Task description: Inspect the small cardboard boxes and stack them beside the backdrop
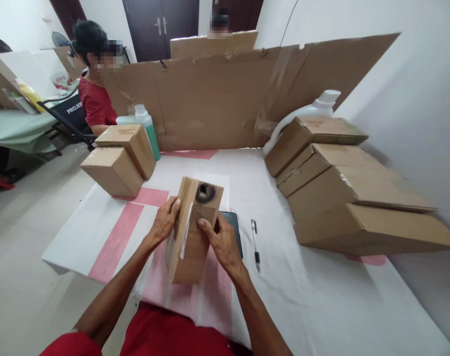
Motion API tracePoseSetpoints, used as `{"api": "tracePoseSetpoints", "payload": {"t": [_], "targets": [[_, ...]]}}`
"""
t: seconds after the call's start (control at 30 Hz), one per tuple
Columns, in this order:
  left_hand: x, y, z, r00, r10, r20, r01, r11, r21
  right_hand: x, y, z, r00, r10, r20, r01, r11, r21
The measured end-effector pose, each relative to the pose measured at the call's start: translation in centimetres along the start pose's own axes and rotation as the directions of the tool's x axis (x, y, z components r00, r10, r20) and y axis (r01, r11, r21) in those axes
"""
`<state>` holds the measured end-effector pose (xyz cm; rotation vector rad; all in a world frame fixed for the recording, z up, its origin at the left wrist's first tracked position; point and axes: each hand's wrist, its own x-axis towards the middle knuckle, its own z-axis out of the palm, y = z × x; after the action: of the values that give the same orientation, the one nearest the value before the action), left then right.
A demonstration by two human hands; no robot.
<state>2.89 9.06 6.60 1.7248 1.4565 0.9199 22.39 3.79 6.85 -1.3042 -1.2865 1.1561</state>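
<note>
A small cardboard box (191, 242) stands tilted on the white and pink table cover (284, 277) right in front of me. Clear tape runs along its seam, and a dark round object shows at its upper end. My left hand (164, 221) grips the box's left side with the fingers over the edge. My right hand (222, 242) holds its right side, thumb pressed on the front face near the tape. A dark flat device (235, 228) lies partly hidden under the box and my right hand.
A pen (255, 243) lies right of my hand. Two cardboard boxes (121, 158) and a green bottle (148, 126) sit at the left. Several stacked boxes (343, 193) and a white jug (314, 106) fill the right. A cardboard screen (217, 99) stands behind; a person in red sits beyond it.
</note>
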Motion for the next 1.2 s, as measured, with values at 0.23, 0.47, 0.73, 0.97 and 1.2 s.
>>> {"api": "tracePoseSetpoints", "payload": {"t": [0.23,0.47,0.73,0.97,1.2], "targets": [[-8.4,-2.1,2.8,0.955,-0.149,0.256,0.130,0.988,0.089,-5.9,1.7,-1.5,0.964,0.240,0.112,-0.236,0.971,-0.047],[-6.8,-2.3,1.4,0.982,-0.119,0.145,0.101,0.986,0.131,-6.6,2.8,-1.9,0.970,0.240,0.033,-0.229,0.952,-0.205],[-3.4,0.5,3.9,0.998,0.042,0.055,-0.037,0.996,-0.078,-0.5,0.1,0.3,0.987,-0.070,-0.148,-0.042,0.764,-0.643],[-3.7,0.5,5.4,0.999,0.015,0.029,-0.011,0.989,-0.150,0.0,-0.7,0.6,0.998,0.025,-0.051,-0.054,0.694,-0.718],[-4.4,0.3,6.0,1.000,-0.005,0.018,0.008,0.981,-0.195,-3.3,3.9,-5.1,0.954,0.012,-0.299,-0.172,0.838,-0.518]]}}
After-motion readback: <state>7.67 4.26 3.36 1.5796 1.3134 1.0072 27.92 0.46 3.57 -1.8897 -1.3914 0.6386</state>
